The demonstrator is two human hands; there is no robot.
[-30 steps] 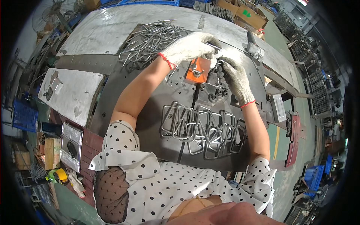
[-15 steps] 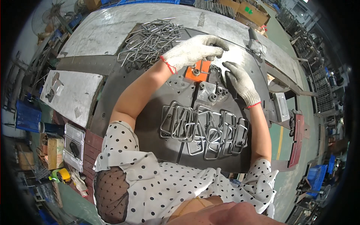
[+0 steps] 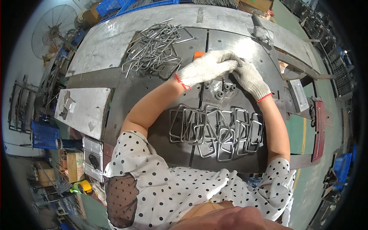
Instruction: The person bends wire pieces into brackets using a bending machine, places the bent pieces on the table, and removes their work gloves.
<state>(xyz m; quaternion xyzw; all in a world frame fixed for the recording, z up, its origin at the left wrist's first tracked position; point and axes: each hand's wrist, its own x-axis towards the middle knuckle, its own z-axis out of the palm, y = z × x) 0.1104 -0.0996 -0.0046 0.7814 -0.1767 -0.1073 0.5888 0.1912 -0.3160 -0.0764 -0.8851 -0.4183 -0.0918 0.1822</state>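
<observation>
My left hand [image 3: 211,69], in a white knitted glove with a red cuff, reaches over an orange block [image 3: 198,55] and hides most of it. Its fingers are bent and closed, meeting those of my gloved right hand [image 3: 252,79]. The right fingers are closed too, and whatever lies between the hands is hidden. Just below them sits a metal fixture [image 3: 214,91] with round bolts. Nearer to me, several bent-wire rectangular frames [image 3: 226,136] lie overlapping on the dark steel table [image 3: 161,153].
A tangled pile of bent metal rods [image 3: 155,48] lies at the far left of the table. A pale metal plate [image 3: 82,111] is at the left, with a tray [image 3: 93,157] below it. A dark-handled tool [image 3: 260,30] lies at the far right. A fan [image 3: 53,28] stands beyond.
My right hand has moved left and its fingers have closed against my left hand. My left hand has come slightly nearer, now covering most of the orange block. The view has shifted slightly.
</observation>
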